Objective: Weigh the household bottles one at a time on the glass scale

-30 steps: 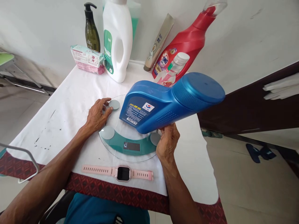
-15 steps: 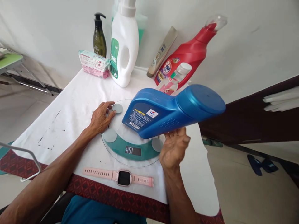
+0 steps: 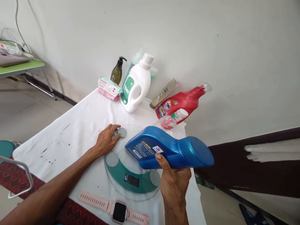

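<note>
My right hand point(image 3: 175, 181) is closed around a blue plastic bottle point(image 3: 161, 143) with a printed label and a wide blue cap. Its thumb presses on the label side; the other fingers are mostly hidden behind. The bottle leans over a round glass digital scale point(image 3: 119, 173); whether its base touches the glass I cannot tell. At the scale's left rim lies my left hand point(image 3: 106, 139), thumb and fingers apart around a grey round pad point(image 3: 122, 132). Partly lit characters show on the scale's display point(image 3: 131, 180). A pink-strapped smartwatch point(image 3: 119, 212) lies before the scale.
Along the wall stand a white detergent jug point(image 3: 142, 78), a dark pump bottle point(image 3: 116, 73), a wipes pack point(image 3: 109, 88), a beige tube point(image 3: 164, 93), a red bottle point(image 3: 187, 101) and a clear bottle point(image 3: 179, 115). A white cloth point(image 3: 70, 137) covers the table.
My right thumb has come down onto the bottle's label side, where the hand was open beneath it. The display characters have changed. The view has shifted, so everything on the table appears lower.
</note>
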### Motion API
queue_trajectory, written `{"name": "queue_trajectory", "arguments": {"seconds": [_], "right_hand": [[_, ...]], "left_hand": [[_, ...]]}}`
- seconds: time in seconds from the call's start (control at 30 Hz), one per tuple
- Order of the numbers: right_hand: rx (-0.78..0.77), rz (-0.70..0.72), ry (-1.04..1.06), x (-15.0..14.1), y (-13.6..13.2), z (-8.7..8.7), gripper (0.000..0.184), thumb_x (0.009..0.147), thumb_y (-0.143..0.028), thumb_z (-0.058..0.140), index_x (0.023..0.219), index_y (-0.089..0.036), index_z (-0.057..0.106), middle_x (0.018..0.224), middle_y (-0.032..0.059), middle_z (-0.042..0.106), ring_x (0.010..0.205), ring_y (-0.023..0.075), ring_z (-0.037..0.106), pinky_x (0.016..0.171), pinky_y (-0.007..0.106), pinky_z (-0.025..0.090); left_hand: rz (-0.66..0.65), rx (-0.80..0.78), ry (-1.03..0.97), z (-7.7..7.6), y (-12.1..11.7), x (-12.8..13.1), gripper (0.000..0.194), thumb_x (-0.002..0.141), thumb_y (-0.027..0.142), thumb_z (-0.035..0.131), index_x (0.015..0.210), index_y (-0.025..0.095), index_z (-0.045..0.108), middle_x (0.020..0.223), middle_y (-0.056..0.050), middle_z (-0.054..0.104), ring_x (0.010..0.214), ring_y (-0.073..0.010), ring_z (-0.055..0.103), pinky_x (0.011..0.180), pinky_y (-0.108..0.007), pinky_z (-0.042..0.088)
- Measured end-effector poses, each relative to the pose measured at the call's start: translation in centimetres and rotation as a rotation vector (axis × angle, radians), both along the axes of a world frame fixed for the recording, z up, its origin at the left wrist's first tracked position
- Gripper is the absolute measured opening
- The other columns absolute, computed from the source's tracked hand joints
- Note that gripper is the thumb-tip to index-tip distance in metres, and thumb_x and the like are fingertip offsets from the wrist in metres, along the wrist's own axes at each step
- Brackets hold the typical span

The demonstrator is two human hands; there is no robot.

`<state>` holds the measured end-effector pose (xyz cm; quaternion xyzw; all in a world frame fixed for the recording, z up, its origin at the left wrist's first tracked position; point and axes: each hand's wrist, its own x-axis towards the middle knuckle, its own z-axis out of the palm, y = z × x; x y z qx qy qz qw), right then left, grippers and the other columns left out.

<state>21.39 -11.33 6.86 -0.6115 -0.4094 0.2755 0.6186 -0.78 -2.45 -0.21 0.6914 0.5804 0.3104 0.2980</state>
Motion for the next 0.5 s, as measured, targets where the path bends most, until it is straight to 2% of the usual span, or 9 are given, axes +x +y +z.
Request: {"name": "queue_trajectory", "arguments": {"seconds": [0.13,0.23,0.3,0.37,0.43,0.5], "right_hand": [[0.059,-0.060,0.052,-0.8,0.5,0.6,0.069,0.061,-0.033,0.098,0.124,-0.019,0.073,0.113,0.0085,0.077,0.103,0.0326,0.074,0.097,0.055,0.061],[0.070,-0.085,0.104,-1.4,1.4,2.2,0.075,0.059,-0.032,0.099,0.128,-0.021,0.071,0.116,0.0073,0.076,0.107,0.0329,0.073,0.101,0.060,0.059],[0.133,-0.127,0.111,-2.0,2.5,3.8,0.073,0.060,-0.033,0.098,0.127,-0.021,0.071,0.116,0.0062,0.075,0.108,0.0328,0.073,0.104,0.063,0.056],[0.273,-0.146,0.067,-2.8,4.1,5.7,0.067,0.063,-0.033,0.096,0.125,-0.021,0.071,0.116,0.0050,0.074,0.109,0.0319,0.073,0.107,0.063,0.055],[0.408,-0.101,-0.005,-3.9,6.2,7.2,0.062,0.067,-0.032,0.094,0.124,-0.021,0.071,0.117,0.0042,0.074,0.110,0.0307,0.073,0.107,0.061,0.056],[0.455,-0.017,-0.058,-5.1,8.7,7.7,0.059,0.069,-0.030,0.093,0.123,-0.020,0.071,0.117,0.0043,0.074,0.108,0.0295,0.074,0.104,0.057,0.059]], "left_hand": [[0.004,-0.001,-0.017,-0.2,-0.2,0.1,0.036,0.100,0.030,0.054,0.135,0.026,0.059,0.118,-0.004,0.067,0.101,-0.0220,0.067,0.087,-0.040,0.050],[0.008,-0.004,-0.024,-0.3,-0.2,0.2,0.036,0.100,0.029,0.054,0.135,0.025,0.058,0.118,-0.004,0.066,0.103,-0.0227,0.066,0.087,-0.041,0.050],[0.004,-0.010,-0.029,-0.3,-0.2,0.3,0.036,0.100,0.029,0.053,0.136,0.025,0.058,0.119,-0.005,0.066,0.107,-0.0239,0.066,0.088,-0.041,0.050],[0.000,-0.023,-0.031,-0.3,-0.2,0.3,0.035,0.100,0.029,0.053,0.135,0.025,0.057,0.120,-0.006,0.066,0.111,-0.0252,0.065,0.089,-0.042,0.051],[-0.005,-0.031,-0.032,-0.3,-0.2,0.3,0.035,0.100,0.029,0.054,0.135,0.025,0.057,0.120,-0.006,0.066,0.113,-0.0258,0.065,0.088,-0.041,0.051],[-0.009,-0.029,-0.033,-0.3,-0.3,0.2,0.036,0.100,0.029,0.054,0.135,0.024,0.057,0.120,-0.007,0.065,0.113,-0.0258,0.065,0.088,-0.041,0.052]]}}
